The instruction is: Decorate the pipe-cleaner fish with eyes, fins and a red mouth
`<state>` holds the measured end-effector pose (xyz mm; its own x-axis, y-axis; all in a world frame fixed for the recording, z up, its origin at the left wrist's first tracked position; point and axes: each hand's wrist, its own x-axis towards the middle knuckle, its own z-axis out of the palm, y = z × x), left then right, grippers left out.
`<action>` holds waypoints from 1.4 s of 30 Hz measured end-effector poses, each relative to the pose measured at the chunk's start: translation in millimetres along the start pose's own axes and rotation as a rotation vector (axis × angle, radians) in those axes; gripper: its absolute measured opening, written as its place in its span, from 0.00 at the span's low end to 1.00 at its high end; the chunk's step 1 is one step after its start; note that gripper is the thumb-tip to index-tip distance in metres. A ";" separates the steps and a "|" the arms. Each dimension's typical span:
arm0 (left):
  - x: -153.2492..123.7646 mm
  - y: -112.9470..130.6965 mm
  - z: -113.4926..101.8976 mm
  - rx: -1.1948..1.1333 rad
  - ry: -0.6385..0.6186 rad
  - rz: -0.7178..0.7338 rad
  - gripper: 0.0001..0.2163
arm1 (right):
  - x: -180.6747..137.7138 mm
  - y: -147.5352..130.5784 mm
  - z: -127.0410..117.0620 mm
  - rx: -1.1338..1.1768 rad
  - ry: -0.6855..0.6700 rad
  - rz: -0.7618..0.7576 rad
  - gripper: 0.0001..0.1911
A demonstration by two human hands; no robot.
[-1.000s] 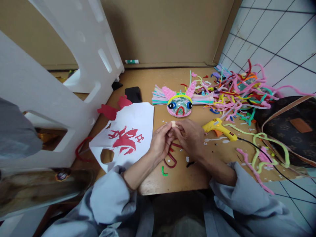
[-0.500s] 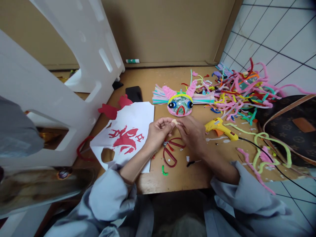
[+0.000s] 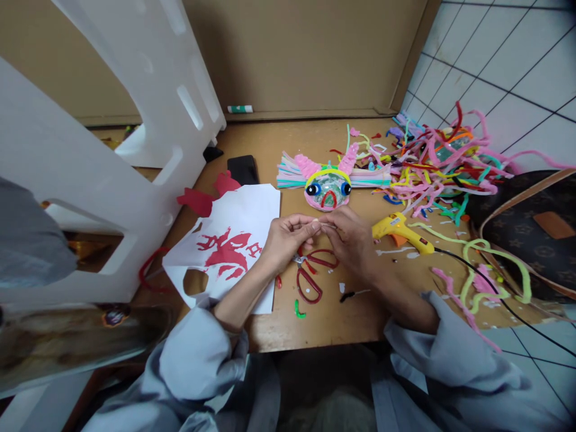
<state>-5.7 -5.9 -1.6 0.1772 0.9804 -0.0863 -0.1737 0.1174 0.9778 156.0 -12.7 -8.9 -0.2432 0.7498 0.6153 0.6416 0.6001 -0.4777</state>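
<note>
My left hand [image 3: 284, 243] and my right hand [image 3: 353, 241] meet fingertip to fingertip above the table. Pinched between their thumbs and forefingers is a small pale piece [image 3: 316, 222], mostly covered, so its kind is unclear. Just beyond the fingers sits a round clear decoration [image 3: 332, 191] with googly eyes, pink ears, a yellow band and a red mouth. Red-handled scissors [image 3: 320, 293] lie below my hands, partly hidden by them. A yellow hot glue gun [image 3: 402, 232] rests beside my right hand.
Tangled pipe cleaners [image 3: 436, 180] pile up at the back right, near a brown handbag [image 3: 540, 228]. White paper [image 3: 265, 207] with red cut-outs lies at left, by a dark phone [image 3: 243, 170]. A white plastic frame [image 3: 166, 90] stands left. The glue gun's black cord [image 3: 499, 300] runs right.
My fingers have closed further over the pale piece, so less of it shows. The things on the table stay where they were.
</note>
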 end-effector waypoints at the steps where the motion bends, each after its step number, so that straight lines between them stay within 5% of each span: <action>1: 0.1 0.1 -0.3 0.016 0.010 0.008 0.18 | -0.4 -0.5 0.3 -0.012 -0.002 -0.007 0.12; 7: 0.2 -5.6 6.3 -0.198 0.090 -0.024 0.14 | -4.9 -4.0 1.6 -0.148 0.119 0.061 0.12; 13: -4.0 -9.8 12.0 -0.607 -0.012 -0.190 0.12 | -7.8 -13.7 0.8 -0.255 0.123 -0.062 0.14; 18: -7.7 -5.9 17.9 -0.747 0.072 -0.253 0.13 | -9.9 -19.5 3.2 -0.322 0.092 -0.117 0.12; 26: -10.9 -7.5 23.5 -0.653 0.088 -0.197 0.16 | -13.6 -10.9 8.6 -0.196 0.110 -0.019 0.08; 30: -10.8 -12.2 22.0 -0.477 0.124 -0.059 0.17 | -9.2 -7.6 6.4 -0.044 0.087 0.056 0.07; 36: -11.9 -17.2 21.5 -0.184 0.201 0.035 0.17 | -2.6 -7.3 -0.1 -0.115 0.154 0.032 0.12; 42: -9.6 -14.3 22.2 -0.377 0.187 0.007 0.16 | -5.3 -6.8 3.1 -0.112 0.117 -0.026 0.13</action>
<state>16.5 -20.5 -10.6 0.0022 0.9892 -0.1468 -0.5227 0.1263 0.8431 150.7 -19.9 -10.8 -0.1791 0.6928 0.6986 0.7150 0.5794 -0.3913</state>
